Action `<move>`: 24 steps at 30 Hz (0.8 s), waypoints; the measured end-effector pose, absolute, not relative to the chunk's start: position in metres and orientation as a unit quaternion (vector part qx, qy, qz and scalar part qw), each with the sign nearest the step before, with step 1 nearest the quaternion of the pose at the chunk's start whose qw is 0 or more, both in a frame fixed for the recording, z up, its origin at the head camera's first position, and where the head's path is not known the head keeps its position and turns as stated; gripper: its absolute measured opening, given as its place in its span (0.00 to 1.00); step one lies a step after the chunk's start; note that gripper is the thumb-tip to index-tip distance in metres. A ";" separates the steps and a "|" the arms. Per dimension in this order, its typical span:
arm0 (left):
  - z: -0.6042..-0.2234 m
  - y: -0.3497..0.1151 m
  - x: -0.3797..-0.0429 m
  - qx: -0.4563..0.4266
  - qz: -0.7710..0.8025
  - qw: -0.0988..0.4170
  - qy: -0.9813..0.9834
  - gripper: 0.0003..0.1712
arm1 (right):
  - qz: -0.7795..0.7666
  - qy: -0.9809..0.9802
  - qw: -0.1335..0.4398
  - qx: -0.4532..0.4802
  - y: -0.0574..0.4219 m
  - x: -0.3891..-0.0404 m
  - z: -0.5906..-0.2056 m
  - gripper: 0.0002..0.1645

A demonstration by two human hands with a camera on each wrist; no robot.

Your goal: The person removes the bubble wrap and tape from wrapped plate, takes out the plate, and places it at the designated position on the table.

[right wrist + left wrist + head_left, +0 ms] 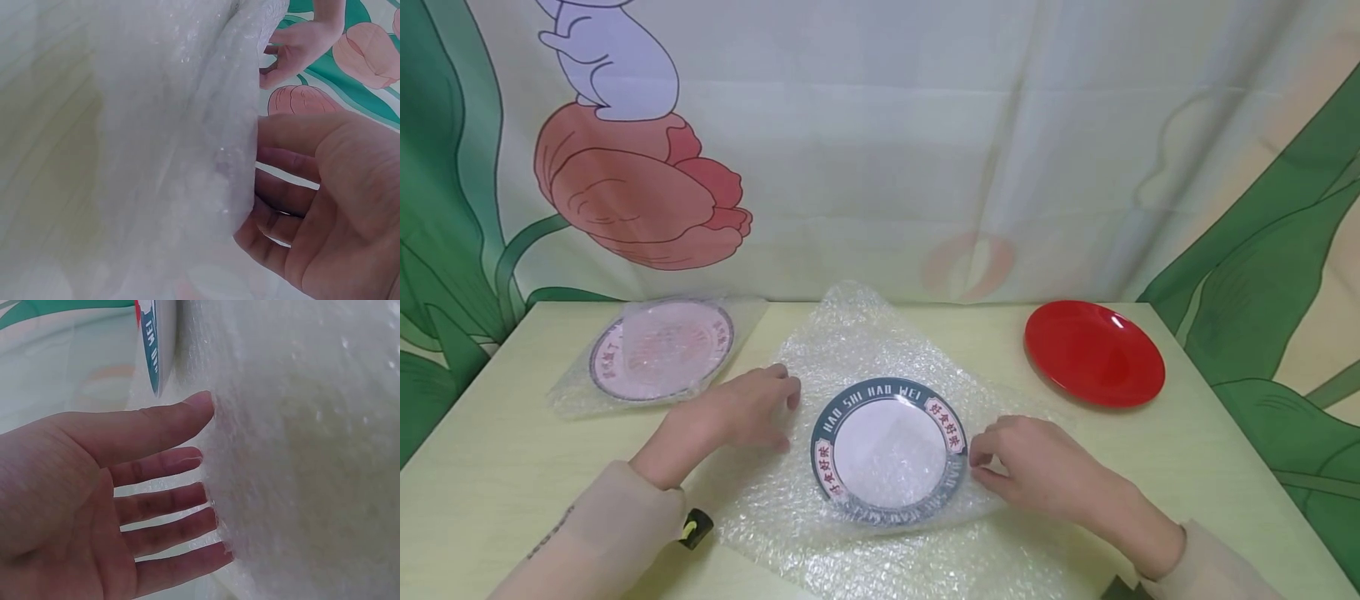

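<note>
A white plate with a dark green lettered rim (889, 388) lies on a sheet of bubble wrap (857, 333), a flap of which covers the plate's lower part. My left hand (745, 408) is on the wrap left of the plate. In the left wrist view its thumb and fingers (172, 572) are spread fairly straight, their tips touching the wrap (325, 456). At the plate's right edge, my right hand (1037, 458) has curled fingers and pinches the bubble wrap. The right wrist view shows those fingers (281, 190) at the wrap's edge (206, 169).
A red plate (1093, 354) lies at the table's back right. Another plate (662, 350), wrapped in bubble wrap, lies at the back left. Behind the pale table (467, 492) hangs a printed curtain (865, 167). A small black object (697, 528) shows beside the left sleeve.
</note>
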State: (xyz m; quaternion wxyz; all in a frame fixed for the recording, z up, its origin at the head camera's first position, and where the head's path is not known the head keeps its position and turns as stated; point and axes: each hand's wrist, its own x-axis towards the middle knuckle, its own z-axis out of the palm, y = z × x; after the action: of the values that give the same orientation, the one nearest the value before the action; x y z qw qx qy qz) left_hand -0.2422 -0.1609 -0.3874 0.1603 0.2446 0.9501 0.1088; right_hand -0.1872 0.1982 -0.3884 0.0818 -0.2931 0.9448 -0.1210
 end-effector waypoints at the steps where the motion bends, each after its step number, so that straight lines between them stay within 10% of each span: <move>1: -0.388 -0.161 -0.242 0.246 0.109 0.158 0.950 0.24 | -0.125 0.946 0.088 -0.287 0.198 -0.187 -0.388 0.07; 24: -0.389 -0.162 -0.240 0.249 0.110 0.148 0.951 0.24 | -0.226 0.919 0.176 -0.271 0.205 -0.191 -0.379 0.14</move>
State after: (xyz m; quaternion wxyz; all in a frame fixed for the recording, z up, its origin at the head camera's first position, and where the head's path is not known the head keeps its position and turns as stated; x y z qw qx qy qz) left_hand -0.2400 -0.1620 -0.3893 0.1484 0.2492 0.9506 0.1102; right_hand -0.1905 0.2050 -0.3792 0.1761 -0.2714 0.9189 -0.2256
